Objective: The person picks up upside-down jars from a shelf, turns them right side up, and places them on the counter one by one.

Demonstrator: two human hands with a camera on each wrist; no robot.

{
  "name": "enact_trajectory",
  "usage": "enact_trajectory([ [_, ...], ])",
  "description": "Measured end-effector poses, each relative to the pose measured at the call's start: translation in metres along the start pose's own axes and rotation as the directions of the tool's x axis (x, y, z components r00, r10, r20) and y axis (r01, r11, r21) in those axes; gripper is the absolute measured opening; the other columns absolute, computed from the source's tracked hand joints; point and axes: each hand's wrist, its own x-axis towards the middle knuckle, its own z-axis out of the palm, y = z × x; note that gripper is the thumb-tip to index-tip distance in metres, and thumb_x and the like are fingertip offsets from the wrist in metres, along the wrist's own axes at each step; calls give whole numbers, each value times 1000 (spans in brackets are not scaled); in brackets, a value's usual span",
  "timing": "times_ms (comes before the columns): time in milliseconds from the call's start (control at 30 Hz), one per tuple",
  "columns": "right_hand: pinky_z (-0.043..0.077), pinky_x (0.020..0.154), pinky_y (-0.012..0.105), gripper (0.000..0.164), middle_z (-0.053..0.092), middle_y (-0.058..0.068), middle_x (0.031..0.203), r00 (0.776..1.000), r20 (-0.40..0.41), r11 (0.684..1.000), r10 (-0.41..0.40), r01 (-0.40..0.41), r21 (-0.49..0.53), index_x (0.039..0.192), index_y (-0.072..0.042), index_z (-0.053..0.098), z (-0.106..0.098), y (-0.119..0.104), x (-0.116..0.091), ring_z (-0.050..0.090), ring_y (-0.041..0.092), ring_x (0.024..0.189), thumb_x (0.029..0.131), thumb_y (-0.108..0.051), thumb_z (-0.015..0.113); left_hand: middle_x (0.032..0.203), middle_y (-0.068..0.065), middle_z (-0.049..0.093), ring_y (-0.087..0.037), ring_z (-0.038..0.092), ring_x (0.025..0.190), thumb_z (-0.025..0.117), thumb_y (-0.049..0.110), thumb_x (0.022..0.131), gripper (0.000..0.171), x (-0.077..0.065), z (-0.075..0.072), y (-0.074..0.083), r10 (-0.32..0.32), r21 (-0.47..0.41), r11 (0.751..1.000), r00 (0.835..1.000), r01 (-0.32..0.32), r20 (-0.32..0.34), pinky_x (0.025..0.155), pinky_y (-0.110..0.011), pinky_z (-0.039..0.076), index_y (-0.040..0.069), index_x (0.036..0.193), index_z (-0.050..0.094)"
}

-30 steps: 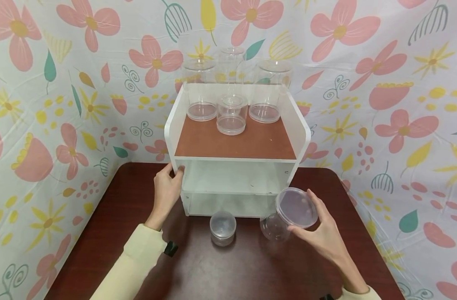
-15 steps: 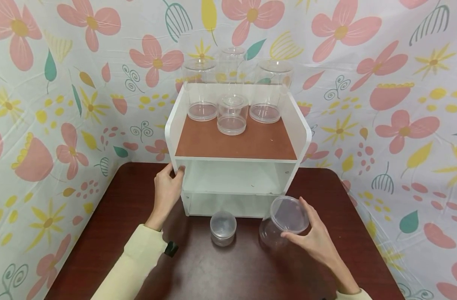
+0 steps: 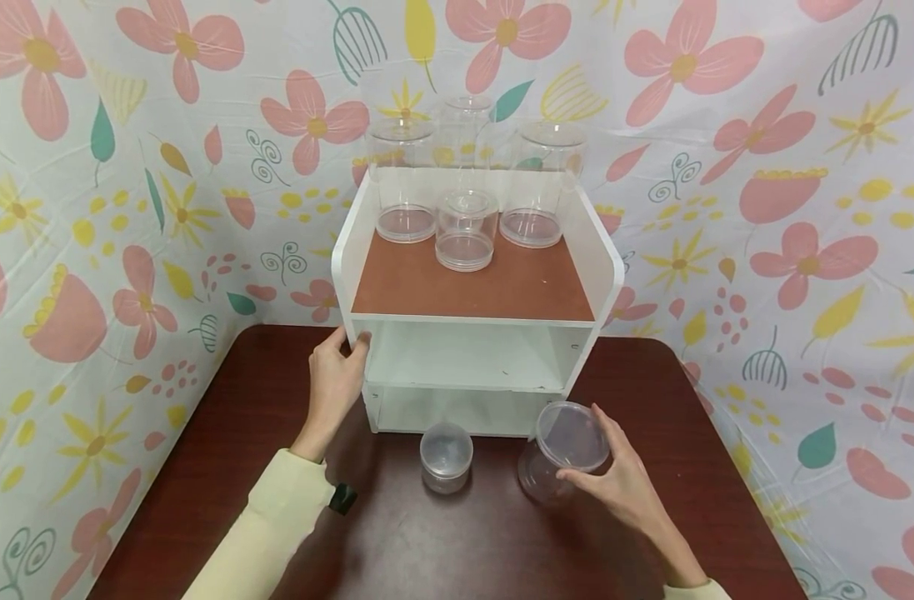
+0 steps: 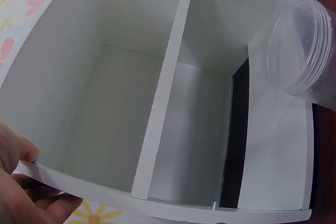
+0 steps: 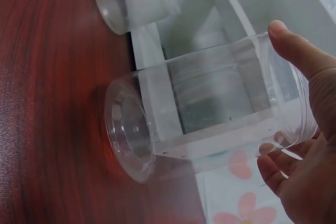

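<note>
Between your left hand (image 3: 335, 382) and right hand (image 3: 617, 483), you have a small clear jar (image 3: 446, 458) upright on the reddish-brown worktop (image 3: 457, 554). Beyond and above both hands, you see four clear jars (image 3: 465, 233) grouped before a floral cloth (image 3: 726, 208).

Curtained nook — floral cloth (image 3: 726, 200); table (image 3: 486, 550)

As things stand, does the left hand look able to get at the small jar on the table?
Probably yes, once the left hand lets go of the white shelf: the small jar stands nearby, with nothing between them on the table.
</note>
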Motion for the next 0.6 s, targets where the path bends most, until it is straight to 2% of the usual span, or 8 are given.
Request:
enact_trajectory([
  [133, 24, 98, 2, 114, 46, 30, 148, 1000, 5, 1000, 11, -11, 2, 156, 7, 34, 3, 4, -1, 50, 42, 125, 66, -18, 99, 81, -19, 69, -23, 57, 64, 60, 21, 105, 28, 0, 0, -1, 2, 8, 1000, 1000, -2, 0, 54, -31, 42, 4, 122, 73],
  [267, 23, 97, 2, 114, 44, 29, 151, 999, 15, 999, 35, -35, -9, 157, 4, 33, 5, 7, -2, 49, 41, 128, 67, -20, 99, 76, -16, 66, -23, 54, 62, 61, 21, 105, 26, -1, 0, -2, -1, 12, 1000, 1000, 1, 1, 53, -30, 40, 4, 119, 73],
  [600, 24, 95, 1, 113, 45, 28, 150, 1000, 17, 1000, 22, -22, 4, 157, 4, 34, 6, 7, 0, 51, 43, 126, 67, -19, 99, 81, -20, 68, -23, 56, 65, 61, 21, 105, 26, 0, 1, 0, 0, 16, 1000, 1000, 0, -4, 53, -31, 41, 3, 119, 73],
])
